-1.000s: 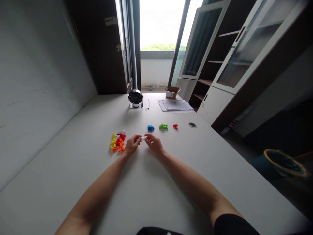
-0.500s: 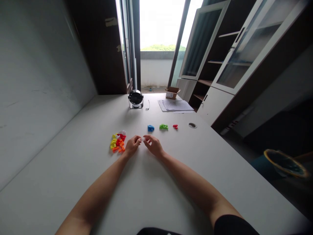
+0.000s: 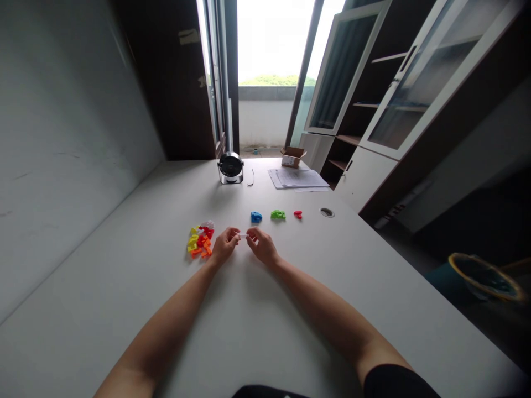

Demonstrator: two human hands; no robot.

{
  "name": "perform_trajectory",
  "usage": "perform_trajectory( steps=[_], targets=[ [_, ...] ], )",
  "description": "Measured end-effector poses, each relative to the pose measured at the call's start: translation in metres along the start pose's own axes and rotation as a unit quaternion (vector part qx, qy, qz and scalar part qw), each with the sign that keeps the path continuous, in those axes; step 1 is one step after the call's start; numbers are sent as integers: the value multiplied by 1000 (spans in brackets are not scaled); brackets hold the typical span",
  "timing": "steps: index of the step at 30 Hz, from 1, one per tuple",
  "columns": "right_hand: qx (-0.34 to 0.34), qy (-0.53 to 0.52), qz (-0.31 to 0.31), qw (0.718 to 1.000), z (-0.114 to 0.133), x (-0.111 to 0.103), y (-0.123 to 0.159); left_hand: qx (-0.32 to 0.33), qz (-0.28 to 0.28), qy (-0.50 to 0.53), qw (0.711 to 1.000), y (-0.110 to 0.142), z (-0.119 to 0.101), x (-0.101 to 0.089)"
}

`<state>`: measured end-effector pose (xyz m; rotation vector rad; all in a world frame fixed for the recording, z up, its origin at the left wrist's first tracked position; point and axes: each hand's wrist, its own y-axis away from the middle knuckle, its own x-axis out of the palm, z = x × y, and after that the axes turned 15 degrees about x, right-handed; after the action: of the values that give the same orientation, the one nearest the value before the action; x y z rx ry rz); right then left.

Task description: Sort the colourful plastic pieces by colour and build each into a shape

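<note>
White tabletop (image 3: 265,331), cardboard box (image 3: 291,161) at far right; left hand (image 3: 226,243) and right hand (image 3: 261,245) pinch a small white piece (image 3: 243,236) between them; coloured pile (image 3: 193,242) near left; blue piece (image 3: 256,218), green piece (image 3: 278,215), red piece (image 3: 297,214) rowed farther right.

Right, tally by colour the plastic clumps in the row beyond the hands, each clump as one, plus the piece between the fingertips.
Blue clump: 1
Green clump: 1
Red clump: 1
White piece between left hand and right hand: 1
Total: 4
</note>
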<state>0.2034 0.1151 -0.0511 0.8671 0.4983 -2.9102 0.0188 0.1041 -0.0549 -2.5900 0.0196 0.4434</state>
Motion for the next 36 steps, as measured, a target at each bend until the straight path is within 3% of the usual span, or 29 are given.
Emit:
perform_trajectory(
  steps=[19,26,36],
  targets=[
    [21,-25,-2,999,-2,1,0,11,8,0,1000,2,2,-1],
    [-33,-23,-14,999,1,2,0,-1,5,-26,1000,0,0,-2],
    [-96,24,27,995,5,-1,4,3,13,-37,999,0,-3,-3]
  ],
)
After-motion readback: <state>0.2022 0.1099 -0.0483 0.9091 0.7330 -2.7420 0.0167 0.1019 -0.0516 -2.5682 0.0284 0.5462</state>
